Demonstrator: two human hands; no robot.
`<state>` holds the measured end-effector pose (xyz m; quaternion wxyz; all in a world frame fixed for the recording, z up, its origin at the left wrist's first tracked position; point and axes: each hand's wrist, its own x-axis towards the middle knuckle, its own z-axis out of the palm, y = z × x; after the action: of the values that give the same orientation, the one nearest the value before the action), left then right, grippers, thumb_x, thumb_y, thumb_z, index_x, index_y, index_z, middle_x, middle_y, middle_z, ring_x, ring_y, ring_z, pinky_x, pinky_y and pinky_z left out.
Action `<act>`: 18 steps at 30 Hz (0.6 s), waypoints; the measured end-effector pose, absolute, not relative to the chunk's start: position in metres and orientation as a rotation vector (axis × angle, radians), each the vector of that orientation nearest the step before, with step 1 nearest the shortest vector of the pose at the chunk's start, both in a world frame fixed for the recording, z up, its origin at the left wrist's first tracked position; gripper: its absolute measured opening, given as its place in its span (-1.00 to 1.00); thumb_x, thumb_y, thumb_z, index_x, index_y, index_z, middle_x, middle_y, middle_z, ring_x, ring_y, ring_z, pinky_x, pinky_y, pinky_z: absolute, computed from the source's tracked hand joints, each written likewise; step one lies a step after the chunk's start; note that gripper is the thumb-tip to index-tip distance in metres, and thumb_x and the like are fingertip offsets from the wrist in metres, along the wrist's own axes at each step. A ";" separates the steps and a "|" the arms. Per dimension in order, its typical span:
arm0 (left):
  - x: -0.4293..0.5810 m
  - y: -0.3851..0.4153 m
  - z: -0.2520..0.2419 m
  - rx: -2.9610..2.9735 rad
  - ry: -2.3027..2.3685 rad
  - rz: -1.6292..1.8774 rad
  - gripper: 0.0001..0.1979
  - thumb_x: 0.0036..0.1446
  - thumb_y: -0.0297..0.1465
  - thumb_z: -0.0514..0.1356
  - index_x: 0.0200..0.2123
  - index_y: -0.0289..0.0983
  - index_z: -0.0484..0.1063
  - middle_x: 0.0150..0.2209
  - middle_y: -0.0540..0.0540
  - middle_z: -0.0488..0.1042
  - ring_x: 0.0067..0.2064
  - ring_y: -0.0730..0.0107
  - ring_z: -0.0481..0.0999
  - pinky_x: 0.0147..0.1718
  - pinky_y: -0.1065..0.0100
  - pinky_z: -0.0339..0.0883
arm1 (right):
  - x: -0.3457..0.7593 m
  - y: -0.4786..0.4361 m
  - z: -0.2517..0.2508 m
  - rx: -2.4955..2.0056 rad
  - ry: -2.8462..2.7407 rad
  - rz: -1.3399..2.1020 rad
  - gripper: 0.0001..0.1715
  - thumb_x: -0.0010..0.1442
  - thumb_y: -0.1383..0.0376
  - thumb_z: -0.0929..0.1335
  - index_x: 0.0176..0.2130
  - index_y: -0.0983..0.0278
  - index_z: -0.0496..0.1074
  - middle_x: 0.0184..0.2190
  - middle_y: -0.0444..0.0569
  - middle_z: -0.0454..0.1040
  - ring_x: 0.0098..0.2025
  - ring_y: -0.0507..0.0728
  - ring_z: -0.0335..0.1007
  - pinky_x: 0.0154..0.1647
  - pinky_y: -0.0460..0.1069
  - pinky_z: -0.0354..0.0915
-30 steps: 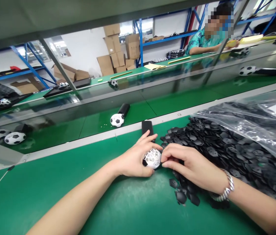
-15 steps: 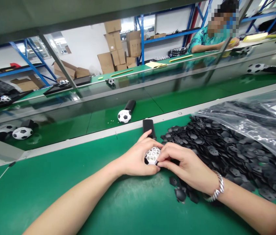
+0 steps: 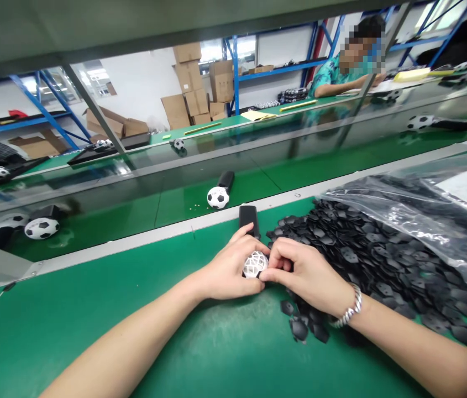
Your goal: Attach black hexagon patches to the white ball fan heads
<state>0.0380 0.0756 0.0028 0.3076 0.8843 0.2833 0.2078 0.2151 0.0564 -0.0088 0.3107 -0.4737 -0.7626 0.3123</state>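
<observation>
My left hand (image 3: 229, 271) curls round a small football-patterned ball (image 3: 255, 265), whose open white lattice face points up. A black handle-like bar (image 3: 248, 217) lies just beyond my left fingers and seems joined to the ball, though the fingers cover the join. At the ball's right edge my right hand (image 3: 305, 279) is closed in a pinch, thumb and forefinger together. Whatever sits between those fingertips is hidden. Close to my right hand spreads a heap of flat black plastic pieces (image 3: 349, 254), with several loose ones (image 3: 299, 329) below the wrist.
A clear plastic bag (image 3: 415, 204) lies over the heap. Beyond the metal rail (image 3: 134, 235) runs a green conveyor belt (image 3: 175, 207), carrying football-headed items with black handles (image 3: 218, 197). Across it a co-worker (image 3: 328, 77) sits at another bench. Cardboard boxes (image 3: 187, 83) are stacked behind.
The view has shifted slightly. Items on the near part of the belt have moved a little to the right. Both hands stay at the ball, the right fingers still pinched at its edge.
</observation>
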 end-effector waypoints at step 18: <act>0.014 0.084 0.008 2.060 1.076 0.441 -0.42 -0.23 -0.48 0.29 -0.06 -0.16 0.27 0.05 -0.11 0.11 0.11 0.16 0.19 0.12 0.17 0.08 | 0.228 0.072 -0.011 -1.369 -2.534 0.082 -0.92 0.13 0.32 0.36 -0.36 0.27 0.47 -0.38 0.01 0.38 -0.26 0.20 0.19 -0.24 0.08 0.19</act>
<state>0.0136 0.0836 0.0083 0.3782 0.8061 0.4210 0.1727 0.2283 0.0716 -0.0109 0.1299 -0.4712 -0.8720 0.0283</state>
